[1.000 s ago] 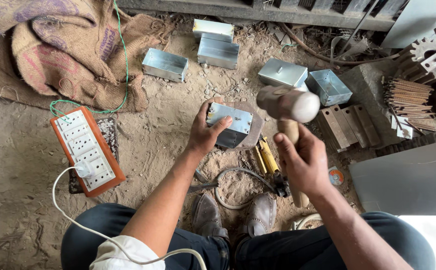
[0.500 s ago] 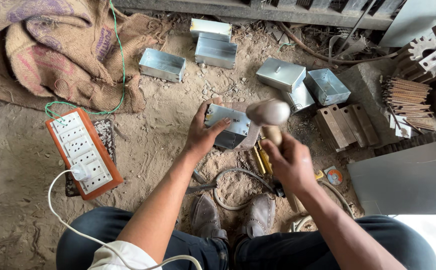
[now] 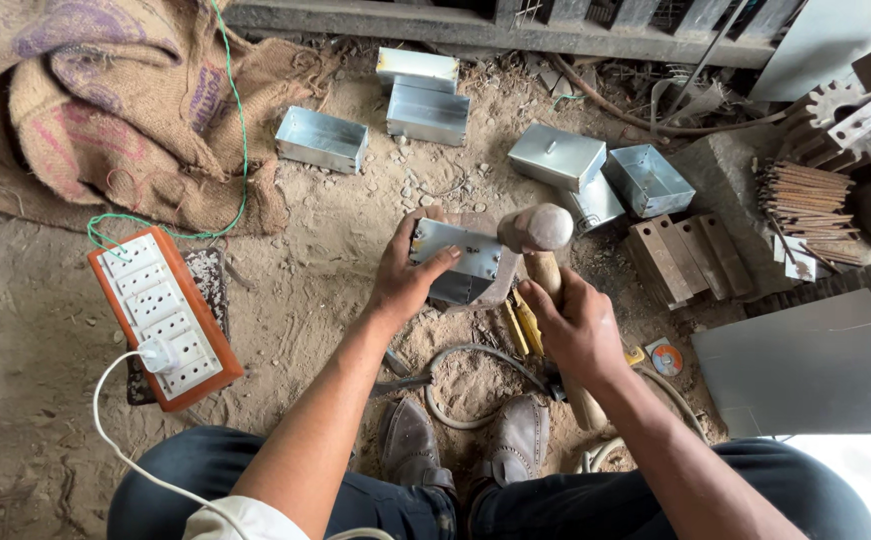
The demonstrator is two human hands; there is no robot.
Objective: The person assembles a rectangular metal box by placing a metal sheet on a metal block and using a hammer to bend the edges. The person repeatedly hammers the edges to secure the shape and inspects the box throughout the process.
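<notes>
The left hand (image 3: 405,280) grips the shiny square metal box (image 3: 460,262) steady, so the right hand's (image 3: 580,325) tightly held wooden mallet (image 3: 537,232) hits it.

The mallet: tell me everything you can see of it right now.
The mallet has a rounded, pale wooden-looking head and a light wooden handle. The right hand grips the handle about midway; its butt pokes out below the wrist. The head sits low, at the right edge of the metal box that the left hand steadies. Whether head and box touch cannot be told.
</notes>
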